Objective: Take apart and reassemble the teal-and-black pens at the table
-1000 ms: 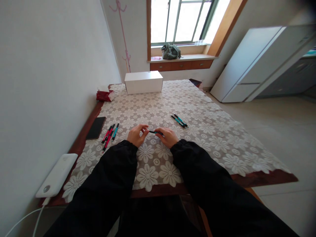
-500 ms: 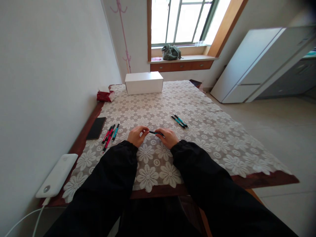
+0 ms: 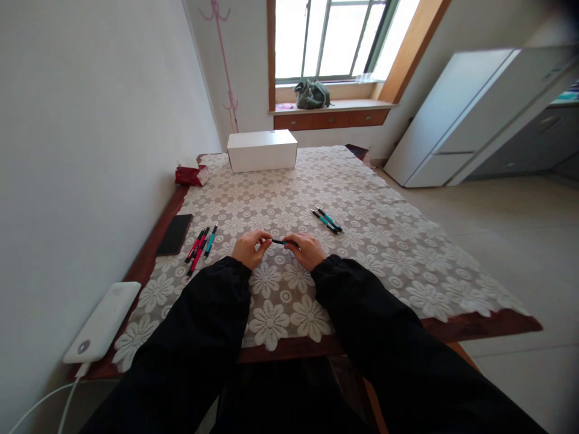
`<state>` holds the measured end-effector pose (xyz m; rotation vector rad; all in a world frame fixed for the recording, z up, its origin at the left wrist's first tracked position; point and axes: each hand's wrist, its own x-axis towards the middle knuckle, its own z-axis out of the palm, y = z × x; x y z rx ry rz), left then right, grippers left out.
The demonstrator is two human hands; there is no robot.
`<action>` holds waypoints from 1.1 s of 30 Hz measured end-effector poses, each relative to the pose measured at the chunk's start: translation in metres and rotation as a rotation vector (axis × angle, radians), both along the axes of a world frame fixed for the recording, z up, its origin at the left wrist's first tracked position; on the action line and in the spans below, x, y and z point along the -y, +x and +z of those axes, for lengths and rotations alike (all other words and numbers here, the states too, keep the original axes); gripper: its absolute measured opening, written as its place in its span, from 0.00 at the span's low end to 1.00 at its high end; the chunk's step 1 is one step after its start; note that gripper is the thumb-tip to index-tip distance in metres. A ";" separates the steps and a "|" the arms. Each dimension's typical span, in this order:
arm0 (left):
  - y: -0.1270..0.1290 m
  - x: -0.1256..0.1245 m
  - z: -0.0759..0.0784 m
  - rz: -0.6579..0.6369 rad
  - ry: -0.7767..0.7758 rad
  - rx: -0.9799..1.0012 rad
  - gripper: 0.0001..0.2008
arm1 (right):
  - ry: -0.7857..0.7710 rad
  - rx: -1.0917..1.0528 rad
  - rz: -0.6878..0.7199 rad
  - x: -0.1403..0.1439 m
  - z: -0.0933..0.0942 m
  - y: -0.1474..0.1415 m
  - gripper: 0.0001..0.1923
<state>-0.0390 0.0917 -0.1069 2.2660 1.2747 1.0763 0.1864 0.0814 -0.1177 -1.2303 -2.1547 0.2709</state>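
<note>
Directly ahead of you, your left hand [image 3: 250,248] and right hand [image 3: 309,250] pinch opposite ends of one teal pen [image 3: 281,242], held level between them just above the lace tablecloth [image 3: 371,253]. Two more teal pens [image 3: 327,220] lie beyond your right hand, and a cluster of red pens [image 3: 198,246] lies left of your left hand.

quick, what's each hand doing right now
Left hand: closed, fingertips pinching one end of the pen.
Right hand: closed around the other end of the same pen.
</note>
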 end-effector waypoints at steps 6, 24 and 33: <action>0.000 0.001 0.002 0.042 -0.045 -0.001 0.13 | 0.019 -0.044 -0.003 0.001 0.001 0.000 0.08; -0.001 0.000 0.002 0.070 -0.052 -0.086 0.16 | 0.021 -0.051 -0.035 0.001 0.003 0.000 0.05; -0.002 -0.002 -0.001 0.027 -0.041 -0.120 0.17 | 0.046 -0.041 -0.007 0.001 0.005 0.000 0.05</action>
